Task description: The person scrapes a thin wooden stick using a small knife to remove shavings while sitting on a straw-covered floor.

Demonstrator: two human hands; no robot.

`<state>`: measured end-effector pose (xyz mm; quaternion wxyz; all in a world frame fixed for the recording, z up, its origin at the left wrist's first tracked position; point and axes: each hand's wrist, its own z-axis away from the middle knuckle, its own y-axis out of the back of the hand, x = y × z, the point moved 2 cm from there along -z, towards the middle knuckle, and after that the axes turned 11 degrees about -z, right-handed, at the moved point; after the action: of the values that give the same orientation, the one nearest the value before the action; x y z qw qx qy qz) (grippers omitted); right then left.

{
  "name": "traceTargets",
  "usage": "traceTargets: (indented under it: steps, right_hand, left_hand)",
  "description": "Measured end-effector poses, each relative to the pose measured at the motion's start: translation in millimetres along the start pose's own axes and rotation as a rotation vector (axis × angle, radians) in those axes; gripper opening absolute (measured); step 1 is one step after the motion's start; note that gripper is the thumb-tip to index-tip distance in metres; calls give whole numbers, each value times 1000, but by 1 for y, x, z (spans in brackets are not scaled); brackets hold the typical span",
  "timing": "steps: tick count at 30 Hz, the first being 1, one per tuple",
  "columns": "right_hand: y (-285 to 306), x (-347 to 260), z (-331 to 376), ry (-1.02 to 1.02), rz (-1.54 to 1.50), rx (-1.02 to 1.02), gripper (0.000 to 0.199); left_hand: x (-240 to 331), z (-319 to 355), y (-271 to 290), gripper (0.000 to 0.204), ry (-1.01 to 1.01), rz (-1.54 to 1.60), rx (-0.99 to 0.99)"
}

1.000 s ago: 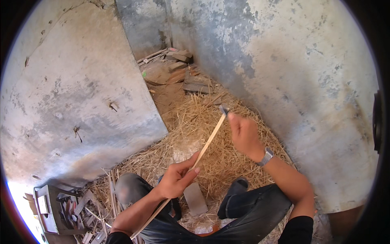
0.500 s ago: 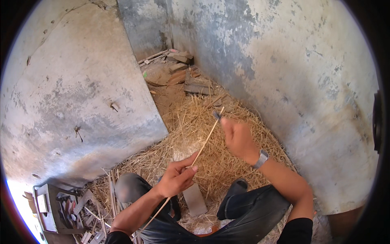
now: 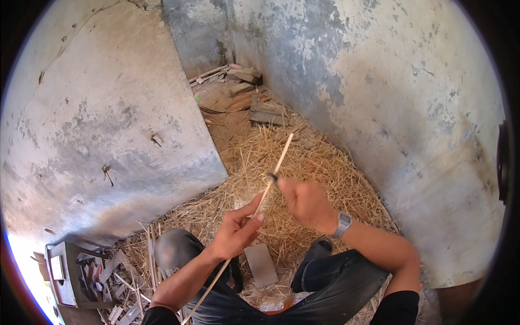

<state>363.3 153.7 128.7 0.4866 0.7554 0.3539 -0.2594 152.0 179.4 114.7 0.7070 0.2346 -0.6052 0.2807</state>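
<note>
A long thin wooden stick point(image 3: 283, 151) slants up from between my knees toward the far side, its upper part pale. Partway along it, my left hand point(image 3: 236, 232) is closed, thumb and fingers pinching it. Farther up, my right hand point(image 3: 310, 203) is closed around a small dark tool point(image 3: 273, 177). The tool's end is against the stick, above the left hand. My fingers hide most of the tool, so its exact kind does not show.
Straw-like shavings point(image 3: 303, 162) cover the floor. A flat grey block point(image 3: 261, 264) lies between my feet. At lower left stands a box-like wooden frame point(image 3: 67, 273) with scraps. Bricks and wood pieces point(image 3: 246, 76) lie in the far corner. Worn walls point(image 3: 390, 108) rise on both sides.
My right hand and the dark tool have moved down along the stick, closer to my left hand. The left hand keeps its grip in nearly the same place.
</note>
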Motion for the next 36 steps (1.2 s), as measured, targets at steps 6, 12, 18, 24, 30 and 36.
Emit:
traceTargets:
  steps: [6,12,18,24,30,36]
  right_hand:
    - [8,-6,-12,15,18,-49,42]
    - [9,-1,-10,-84,-67,-39,44]
    - [9,-10,-15,-60,-138,-220,43]
    - [25,3,-27,-177,-362,2,35]
    - [62,14,-35,-127,-239,271,43]
    - [65,15,-24,144,520,188,33]
  left_hand:
    - [-4,-3,8,55,-67,-110,8]
    - [1,-5,0,55,-12,-11,-31]
    - [-6,-11,12,58,-56,15,-15]
    - [2,-9,-1,58,-19,-243,-13]
    - [1,-11,-7,57,-34,-231,-112]
    - [-3,-11,-1,47,26,-259,-108]
